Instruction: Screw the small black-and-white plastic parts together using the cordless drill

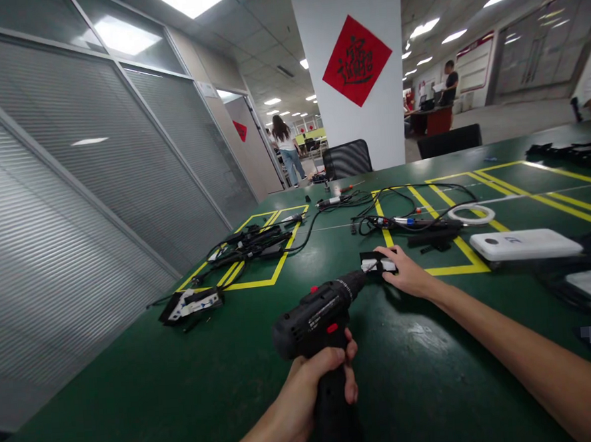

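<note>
1. The drill (311, 317) is above the green worktop (210, 386), its nose pointing at the small block (371, 266); whether its tip touches, I cannot tell.
2. The left hand (308, 383) is wrapped around the drill's handle, below the red trigger. The drill is probably fairly heavy and stiff, with its weight toward the body; the handle looks the best place for a firm hold.
3. The right hand (401, 268) holds the black-and-white block by its right end, in a narrow grip. The block is likely light and rigid, its smooth white face perhaps a little slippery; gripping the end or edges leaves that face clear.
4. Pale lettering runs along the drill's side, too blurred to read; marks ring its collar.
5. The white case (524, 245) carries a bluish mark I cannot make out.
6. The red diamond sign (356, 60) on the pillar (308, 20) bears large black Chinese brush writing.
</note>
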Tool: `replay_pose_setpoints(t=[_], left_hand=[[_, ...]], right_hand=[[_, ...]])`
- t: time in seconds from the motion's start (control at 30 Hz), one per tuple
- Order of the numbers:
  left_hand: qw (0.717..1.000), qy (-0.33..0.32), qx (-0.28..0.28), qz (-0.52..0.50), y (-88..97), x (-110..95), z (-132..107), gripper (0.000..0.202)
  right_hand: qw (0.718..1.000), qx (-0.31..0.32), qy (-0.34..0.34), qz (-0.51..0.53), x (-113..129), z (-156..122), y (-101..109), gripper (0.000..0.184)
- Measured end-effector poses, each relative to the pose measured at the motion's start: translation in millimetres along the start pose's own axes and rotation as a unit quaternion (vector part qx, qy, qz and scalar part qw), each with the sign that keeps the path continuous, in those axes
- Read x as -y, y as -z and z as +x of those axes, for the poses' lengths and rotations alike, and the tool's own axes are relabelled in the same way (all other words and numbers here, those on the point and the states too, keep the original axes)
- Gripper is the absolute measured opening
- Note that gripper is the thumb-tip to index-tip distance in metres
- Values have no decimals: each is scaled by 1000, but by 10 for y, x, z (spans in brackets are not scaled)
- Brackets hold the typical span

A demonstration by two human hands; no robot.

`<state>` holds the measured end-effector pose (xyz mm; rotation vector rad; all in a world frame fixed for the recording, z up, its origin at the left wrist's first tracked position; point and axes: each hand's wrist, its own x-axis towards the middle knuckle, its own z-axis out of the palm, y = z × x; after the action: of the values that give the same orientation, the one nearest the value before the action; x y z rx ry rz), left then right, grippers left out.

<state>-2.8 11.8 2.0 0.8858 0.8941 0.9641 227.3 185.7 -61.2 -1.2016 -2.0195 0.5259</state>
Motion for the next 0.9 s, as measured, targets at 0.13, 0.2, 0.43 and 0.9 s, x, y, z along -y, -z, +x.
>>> replay_pose_setpoints(t=[0.13, 0.2, 0.43, 0.9], left_hand=[[1000, -1, 0, 5, -5, -2, 1, 21], [1000, 0, -1, 3, -12, -5, -1, 21], [1000, 9, -8, 0, -16, 6, 1, 18], [999, 7, -40, -8, -79, -20, 5, 20]], right_hand=[[1000, -2, 6, -2, 0, -2, -6, 56], [1000, -6, 10, -5, 1, 0, -12, 56], [1000, -11, 10, -11, 0, 0, -20, 58], [1000, -19, 14, -2, -13, 6, -40, 60]])
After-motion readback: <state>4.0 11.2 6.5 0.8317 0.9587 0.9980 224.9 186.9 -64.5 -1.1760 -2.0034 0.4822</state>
